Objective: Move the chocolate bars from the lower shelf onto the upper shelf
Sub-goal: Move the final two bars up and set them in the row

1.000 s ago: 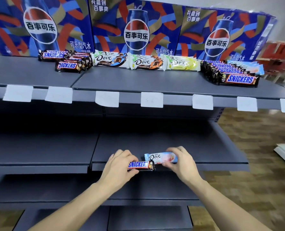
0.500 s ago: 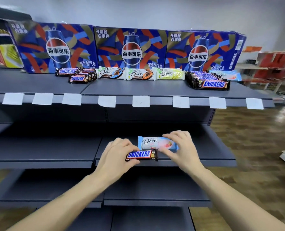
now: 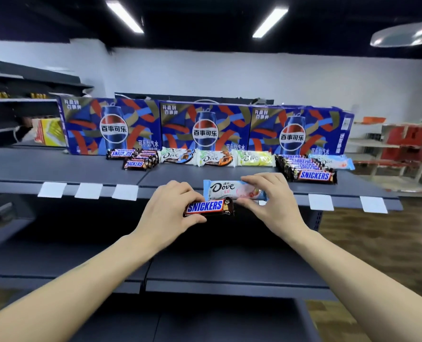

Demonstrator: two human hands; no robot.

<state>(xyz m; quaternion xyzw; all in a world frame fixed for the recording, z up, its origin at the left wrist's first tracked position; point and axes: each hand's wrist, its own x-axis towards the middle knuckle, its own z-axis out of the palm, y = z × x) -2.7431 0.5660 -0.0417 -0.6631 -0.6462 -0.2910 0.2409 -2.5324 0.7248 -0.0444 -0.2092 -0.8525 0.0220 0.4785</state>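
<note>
Both hands loaded, at the upper shelf (image 3: 57,169) front edge.
I see left hand (image 3: 170,208) gripping Snickers bar (image 3: 206,207); right hand (image 3: 271,201) pinching Dove bar (image 3: 229,190), at its 1 o'clock, touching.

Two bare hands raised before dark grey store shelving. Left hand (image 3: 170,209) gripping a Snickers bar (image 3: 208,207) by its left end; right hand (image 3: 271,202) pinching a pale blue Dove bar (image 3: 229,191) by its right end, just above and touching the Snickers. Both bars held level at the front edge of the upper shelf (image 3: 57,169). Further back on that shelf: Snickers piles (image 3: 308,169) at left and right, three Dove bars between, Pepsi boxes (image 3: 205,127) behind. White blank labels (image 3: 88,191) along the shelf edge.
</note>
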